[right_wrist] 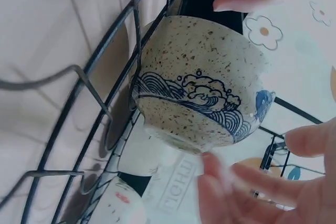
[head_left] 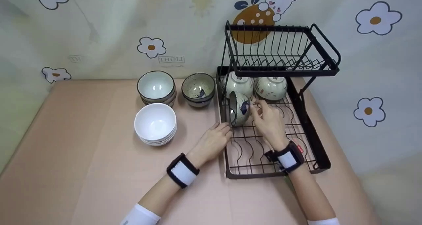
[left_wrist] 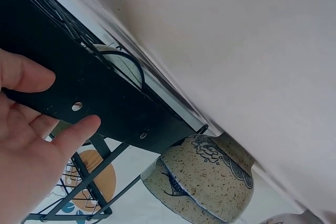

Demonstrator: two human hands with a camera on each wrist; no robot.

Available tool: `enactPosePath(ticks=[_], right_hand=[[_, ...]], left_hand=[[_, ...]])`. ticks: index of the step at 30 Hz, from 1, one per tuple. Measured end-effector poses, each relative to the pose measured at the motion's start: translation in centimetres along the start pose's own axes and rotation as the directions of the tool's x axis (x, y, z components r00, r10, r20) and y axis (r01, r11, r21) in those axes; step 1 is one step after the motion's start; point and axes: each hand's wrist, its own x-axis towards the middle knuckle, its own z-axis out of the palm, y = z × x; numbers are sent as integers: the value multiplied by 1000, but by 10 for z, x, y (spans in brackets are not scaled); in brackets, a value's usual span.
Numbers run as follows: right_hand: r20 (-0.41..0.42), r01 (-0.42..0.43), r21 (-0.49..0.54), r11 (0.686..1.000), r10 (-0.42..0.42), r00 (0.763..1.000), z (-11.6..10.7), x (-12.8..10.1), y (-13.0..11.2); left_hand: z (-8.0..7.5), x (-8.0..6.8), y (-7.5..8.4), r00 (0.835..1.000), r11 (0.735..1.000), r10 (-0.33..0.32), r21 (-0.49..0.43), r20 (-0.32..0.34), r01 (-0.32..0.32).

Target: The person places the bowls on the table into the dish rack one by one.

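Observation:
A speckled bowl with a blue wave pattern point(right_wrist: 194, 56) stands on its side in the lower tier of a black dish rack point(head_left: 310, 136), its mouth facing left. My right hand point(head_left: 271, 123) is at the bowl's base; in the right wrist view its fingers are spread, one fingertip right at the foot. At the rack's left side my left hand point(head_left: 212, 141) rests with its fingertips on the rim, just below the bowl. The left wrist view shows these fingers loosely extended against the black side panel point(left_wrist: 105, 114). Behind stand two upside-down pale bowls point(head_left: 239, 85).
Left of the rack are a stack of speckled bowls point(head_left: 198, 86), dark-rimmed bowls with pale insides point(head_left: 156, 85) and a stack of white bowls point(head_left: 155, 123). The rack's upper tier point(head_left: 283, 60) overhangs the back. A patterned cloth point(head_left: 108, 34) hangs behind the table.

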Motion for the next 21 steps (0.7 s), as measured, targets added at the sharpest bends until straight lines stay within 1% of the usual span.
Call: enactPosePath(ticks=[2,4,6,8,11,13,14,15,16,18,20,21], right_hand=[[-67,38,19,999,-37,997,-1,-1,2],[-110,55,33,998,-51,993,-1,-1,4],[-132,60,37,997,-55,990,0,0,6],[-137,63,43,997,-56,989,0,0,7],[-135,75,38,996,-69,988,0,1,9],[-135,85,29,996,-80,988,0,1,10],[-135,88,24,996,-84,987,0,1,10],[-136,91,17,996,-88,987,0,1,10],[-136,92,14,996,-89,987,-1,1,10],[-131,92,7,996,-90,987,-1,1,10],[-121,92,1,996,-91,988,-1,0,10],[-118,93,-3,996,-93,989,-1,0,10]], left_hand=[[0,0,0,1000,1000,-4,6,2,4],[-1,0,0,1000,1000,-5,5,5,5],[-2,0,-1,1000,1000,-14,-21,10,14],[-6,0,-3,999,998,-32,-57,12,32],[-14,3,-12,995,989,-97,-110,-9,96],[-20,8,-21,984,978,-174,-119,-28,169],[-22,11,-26,975,970,-219,-115,-45,212],[-24,15,-31,961,958,-272,-113,-56,265],[-25,19,-36,942,941,-329,-112,-61,321],[-23,26,-44,900,898,-432,-111,-51,425],[-18,32,-51,859,856,-511,-109,-27,505],[-15,35,-55,841,836,-541,-106,-2,538]])
